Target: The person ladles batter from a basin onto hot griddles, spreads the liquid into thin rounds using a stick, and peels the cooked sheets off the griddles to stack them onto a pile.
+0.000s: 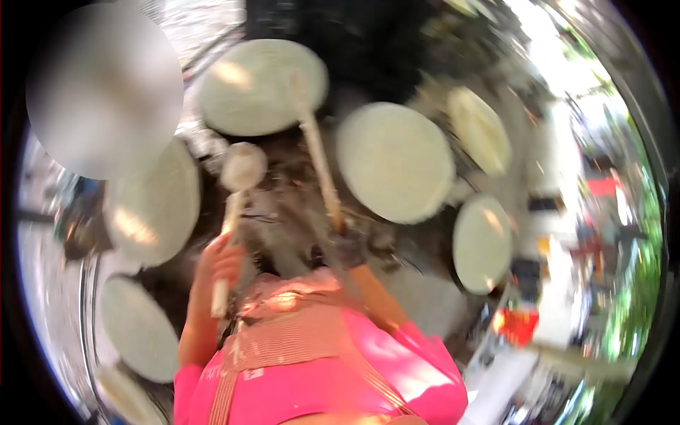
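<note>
Bare fingers of my left hand [223, 263] wrap round the wooden handle of a round-headed tool [244, 167], which points away from me. My right hand [347, 248], in a dark glove, grips the near end of a long wooden stick [319, 159]. The far end of that stick lies over a pale round disc [258, 117] at the top; whether they touch is unclear. Another large pale disc [397, 163] is right of the stick. Motion blur softens both hands.
More pale discs stand around: one at the left [157, 205], one lower left [138, 329], one at the right [483, 244] and one at the upper right [479, 131]. A red object [516, 326] lies at the far right. A blurred round patch covers the upper left.
</note>
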Action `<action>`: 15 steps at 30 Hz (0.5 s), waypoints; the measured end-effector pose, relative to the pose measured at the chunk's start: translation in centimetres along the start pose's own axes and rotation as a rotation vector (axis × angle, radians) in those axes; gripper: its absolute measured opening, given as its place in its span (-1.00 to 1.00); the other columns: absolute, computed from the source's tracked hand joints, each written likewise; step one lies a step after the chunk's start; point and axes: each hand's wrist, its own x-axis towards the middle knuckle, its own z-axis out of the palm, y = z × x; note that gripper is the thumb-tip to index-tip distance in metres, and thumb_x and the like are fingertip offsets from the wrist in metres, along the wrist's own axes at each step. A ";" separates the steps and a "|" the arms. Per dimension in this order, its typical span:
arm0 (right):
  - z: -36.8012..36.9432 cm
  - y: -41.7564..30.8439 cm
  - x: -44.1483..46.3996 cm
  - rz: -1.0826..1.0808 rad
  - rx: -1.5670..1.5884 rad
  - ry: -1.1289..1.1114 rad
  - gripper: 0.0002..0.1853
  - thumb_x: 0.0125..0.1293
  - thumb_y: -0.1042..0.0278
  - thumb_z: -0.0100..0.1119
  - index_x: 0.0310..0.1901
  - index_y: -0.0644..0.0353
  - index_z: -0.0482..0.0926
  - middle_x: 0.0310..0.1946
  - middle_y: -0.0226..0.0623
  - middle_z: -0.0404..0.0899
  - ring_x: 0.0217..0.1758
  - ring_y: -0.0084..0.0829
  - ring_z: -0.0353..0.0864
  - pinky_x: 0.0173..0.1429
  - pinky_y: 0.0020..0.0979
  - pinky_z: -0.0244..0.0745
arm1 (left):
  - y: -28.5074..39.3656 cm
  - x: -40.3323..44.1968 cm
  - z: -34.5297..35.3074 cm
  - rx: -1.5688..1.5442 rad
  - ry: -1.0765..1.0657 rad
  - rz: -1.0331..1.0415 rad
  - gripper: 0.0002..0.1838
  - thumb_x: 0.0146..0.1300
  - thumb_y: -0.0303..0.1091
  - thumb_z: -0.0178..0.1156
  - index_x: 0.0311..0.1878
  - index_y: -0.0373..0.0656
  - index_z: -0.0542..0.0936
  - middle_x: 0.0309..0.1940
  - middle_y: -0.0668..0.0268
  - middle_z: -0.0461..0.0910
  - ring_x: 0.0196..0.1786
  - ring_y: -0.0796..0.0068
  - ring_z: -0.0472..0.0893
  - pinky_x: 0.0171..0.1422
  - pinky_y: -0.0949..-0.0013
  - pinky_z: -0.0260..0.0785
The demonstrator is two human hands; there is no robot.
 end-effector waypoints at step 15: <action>-4.1 27.9 4.8 0.596 0.158 0.254 -0.80 -0.07 0.43 0.05 -0.33 0.26 0.47 -0.58 -0.30 0.43 -0.54 -0.43 0.34 -0.40 -0.42 0.30 | -9.7 4.4 -5.9 -0.008 0.203 0.326 -0.63 0.29 -0.15 -0.26 -0.56 -0.17 0.23 -0.72 0.38 0.18 -0.74 0.59 0.22 -0.67 0.51 0.13</action>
